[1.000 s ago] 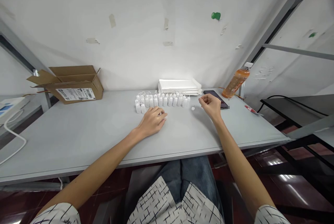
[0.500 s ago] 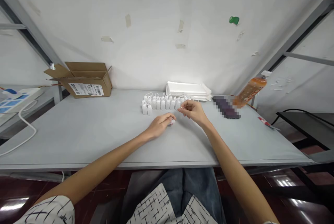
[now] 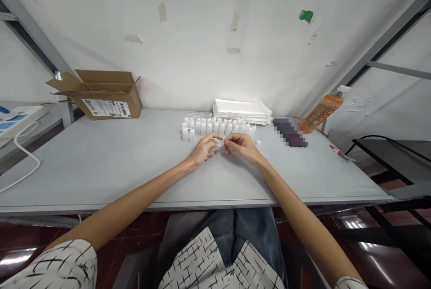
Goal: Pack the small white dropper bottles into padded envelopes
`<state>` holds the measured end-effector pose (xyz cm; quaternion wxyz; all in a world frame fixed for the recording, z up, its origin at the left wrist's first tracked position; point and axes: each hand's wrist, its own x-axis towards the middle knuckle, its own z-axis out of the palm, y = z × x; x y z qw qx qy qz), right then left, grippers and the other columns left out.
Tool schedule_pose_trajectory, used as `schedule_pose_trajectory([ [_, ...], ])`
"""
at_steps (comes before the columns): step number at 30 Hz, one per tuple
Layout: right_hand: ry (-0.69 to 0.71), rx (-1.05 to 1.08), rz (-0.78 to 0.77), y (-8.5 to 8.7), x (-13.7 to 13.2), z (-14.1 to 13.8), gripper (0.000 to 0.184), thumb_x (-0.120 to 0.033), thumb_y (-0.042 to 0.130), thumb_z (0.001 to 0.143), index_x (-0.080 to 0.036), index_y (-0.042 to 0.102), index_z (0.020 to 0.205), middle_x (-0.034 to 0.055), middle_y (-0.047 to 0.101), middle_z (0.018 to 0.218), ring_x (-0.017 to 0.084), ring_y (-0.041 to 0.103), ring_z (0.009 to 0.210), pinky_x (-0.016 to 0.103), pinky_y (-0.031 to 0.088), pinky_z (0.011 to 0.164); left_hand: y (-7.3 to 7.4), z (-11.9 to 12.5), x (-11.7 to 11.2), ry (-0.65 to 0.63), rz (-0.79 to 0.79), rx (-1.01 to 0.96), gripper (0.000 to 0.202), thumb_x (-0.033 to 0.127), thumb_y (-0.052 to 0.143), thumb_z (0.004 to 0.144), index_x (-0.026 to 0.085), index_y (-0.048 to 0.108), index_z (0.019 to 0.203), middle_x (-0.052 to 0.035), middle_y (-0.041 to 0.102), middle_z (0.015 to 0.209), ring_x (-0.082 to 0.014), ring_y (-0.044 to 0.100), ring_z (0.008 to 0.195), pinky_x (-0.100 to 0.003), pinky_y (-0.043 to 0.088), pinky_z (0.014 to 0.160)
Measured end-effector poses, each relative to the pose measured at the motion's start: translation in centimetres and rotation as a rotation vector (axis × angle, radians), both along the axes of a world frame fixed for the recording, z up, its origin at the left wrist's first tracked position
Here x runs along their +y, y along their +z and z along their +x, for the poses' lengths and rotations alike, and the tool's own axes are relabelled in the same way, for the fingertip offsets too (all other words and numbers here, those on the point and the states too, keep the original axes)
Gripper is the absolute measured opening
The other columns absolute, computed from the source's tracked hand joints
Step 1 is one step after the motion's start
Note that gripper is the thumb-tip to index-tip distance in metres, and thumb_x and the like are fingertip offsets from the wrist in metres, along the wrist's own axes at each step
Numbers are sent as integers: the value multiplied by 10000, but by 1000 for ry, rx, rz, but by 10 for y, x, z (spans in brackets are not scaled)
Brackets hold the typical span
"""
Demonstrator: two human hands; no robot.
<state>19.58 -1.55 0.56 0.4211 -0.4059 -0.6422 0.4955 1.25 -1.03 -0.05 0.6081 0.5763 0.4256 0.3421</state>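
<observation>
bottle (image 3: pixel 214 147): small, translucent white, in our fingers
left hand (image 3: pixel 201 150): gripping
right hand (image 3: pixel 244 146): fingertips at its end, grip unclear

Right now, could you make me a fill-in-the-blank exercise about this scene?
The left hand holds one small white plastic bottle, with the ____ hand close by.
The open brown cardboard box stands to the ____ of the upright white bottles.
Beneath its white cap, the clear plastic drink bottle looks mostly ____.

Missing words: right; left; orange.
</observation>
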Motion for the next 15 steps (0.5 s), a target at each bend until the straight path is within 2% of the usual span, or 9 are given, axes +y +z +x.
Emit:
schedule_pose_trajectory([
  [9, 20, -17, -28, -4, -2, 1, 261, -379, 734, 741, -168, 655, 874, 40, 685, 765, 153, 643, 626, 262, 513, 528, 3, 0, -1, -13, 1, -1, 313, 302, 506, 762, 196, 586, 1045, -7, 544, 720, -54, 311, 448, -176, 169, 426],
  [15, 41, -66, 3, -5, -2, 2, 258, -366, 681, 780, -150, 719, 916, 61, 696, 792, 153, 632, 659, 248, 496, 522, -1, -1, -1, -20, 31, -11, 323, 299, 503, 780, 210, 581, 1080, -4, 546, 789, -56, 322, 479, -170, 199, 425],
])
